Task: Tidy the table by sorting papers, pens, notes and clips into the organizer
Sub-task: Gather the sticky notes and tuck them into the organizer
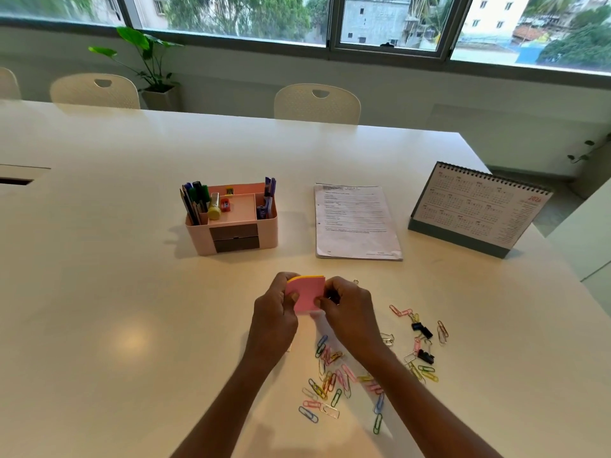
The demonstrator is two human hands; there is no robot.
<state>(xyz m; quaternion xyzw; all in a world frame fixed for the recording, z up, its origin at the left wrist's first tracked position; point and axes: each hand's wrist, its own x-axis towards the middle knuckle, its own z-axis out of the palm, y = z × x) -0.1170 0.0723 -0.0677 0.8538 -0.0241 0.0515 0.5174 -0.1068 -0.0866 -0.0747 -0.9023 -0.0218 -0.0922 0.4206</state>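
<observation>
I hold a small pad of notes (305,294), pink on the face and orange at the top edge, above the table (132,292). My left hand (276,309) has its grip closed on the left edge, my right hand (347,307) on the right edge. Two black binder clips (422,329), many paper clips (327,385) lie near; one organizer (231,219), one stack of papers (355,223) behind

Bright daylight from the windows (231,14), soft glare on the table (132,342), wide-angle bending at edges.
</observation>
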